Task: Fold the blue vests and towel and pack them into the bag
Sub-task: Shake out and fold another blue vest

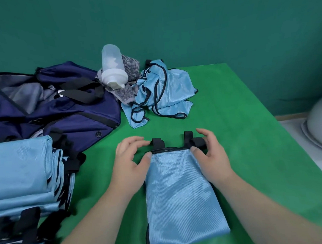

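Grip: left hand (132,158) and right hand (212,156) each pinch an upper corner of the folded vest (183,198), thumbs on the hem, fingers curled onto the black straps (158,142) that stick out past its far edge.

Folded vest: light blue, narrow oblong, flat on the green table (249,136), long side running away from the person; nearest item in view.

Stack of folded vests (20,174): left of the folded vest, apart from it; same blue cloth, black straps hanging on the side facing it.

Bag (63,111): navy, beyond the stack, far left of the folded vest; mouth gaping open, black handles lying across it.

Crumpled vest (166,90): straight beyond the folded vest, well apart; unfolded, black piping in loops.

Towel (126,93): grey striped, bunched, between bag and crumpled vest, touching both.

Shaker bottle (113,66): translucent white, tilted on the towel, cap end toward the person.

Grey rounded object (320,122): right of the folded vest, off the table; cannot tell what it is.
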{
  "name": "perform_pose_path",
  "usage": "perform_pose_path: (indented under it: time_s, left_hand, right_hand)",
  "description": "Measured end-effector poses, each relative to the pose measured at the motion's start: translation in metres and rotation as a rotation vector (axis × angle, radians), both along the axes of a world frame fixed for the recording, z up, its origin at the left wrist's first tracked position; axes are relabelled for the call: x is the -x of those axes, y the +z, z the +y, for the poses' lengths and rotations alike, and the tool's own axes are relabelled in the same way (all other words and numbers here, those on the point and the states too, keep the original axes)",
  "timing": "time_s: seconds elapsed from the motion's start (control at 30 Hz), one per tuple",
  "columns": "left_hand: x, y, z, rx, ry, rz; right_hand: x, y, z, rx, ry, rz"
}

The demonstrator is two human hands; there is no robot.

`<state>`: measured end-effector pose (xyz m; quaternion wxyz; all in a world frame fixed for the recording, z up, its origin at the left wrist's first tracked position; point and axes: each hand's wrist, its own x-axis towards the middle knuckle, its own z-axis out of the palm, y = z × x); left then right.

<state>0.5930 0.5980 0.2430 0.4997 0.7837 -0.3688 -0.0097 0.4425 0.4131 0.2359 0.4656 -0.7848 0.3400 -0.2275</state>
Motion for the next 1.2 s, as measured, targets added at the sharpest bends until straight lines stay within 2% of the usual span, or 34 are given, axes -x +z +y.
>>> perform_pose_path:
  time_s: [0.1, 0.17, 0.23, 0.3, 0.47, 0.6, 0.7, 1.2]
  left_hand:
    - [0.011, 0.005, 0.004, -0.073, -0.170, -0.239]
    - [0.018, 0.002, 0.002, -0.245, -0.304, -0.412]
    - [0.024, -0.006, 0.000, -0.418, -0.361, -0.475]
    - [0.026, -0.012, 0.001, -0.479, -0.360, -0.445]
    - [0.025, -0.014, 0.000, -0.447, -0.351, -0.392]
    - [0.025, -0.015, 0.001, -0.442, -0.340, -0.357]
    - [0.025, -0.014, 0.000, -0.473, -0.320, -0.359]
    - [0.024, -0.013, -0.003, -0.540, -0.286, -0.307]
  right_hand:
    - [-0.002, -0.008, -0.003, -0.017, -0.021, -0.043]
    - [-0.004, -0.010, -0.004, -0.028, -0.036, -0.089]
    - [-0.005, -0.010, -0.005, -0.002, -0.057, -0.094]
    - [-0.006, -0.006, -0.004, 0.044, -0.089, -0.093]
    - [-0.006, -0.002, -0.001, 0.075, -0.157, -0.070]
    - [-0.005, -0.005, 0.000, 0.299, -0.048, -0.059]
    - [-0.007, -0.010, -0.002, 0.379, 0.017, -0.069]
    - [-0.013, -0.008, -0.006, 0.532, 0.148, 0.260]
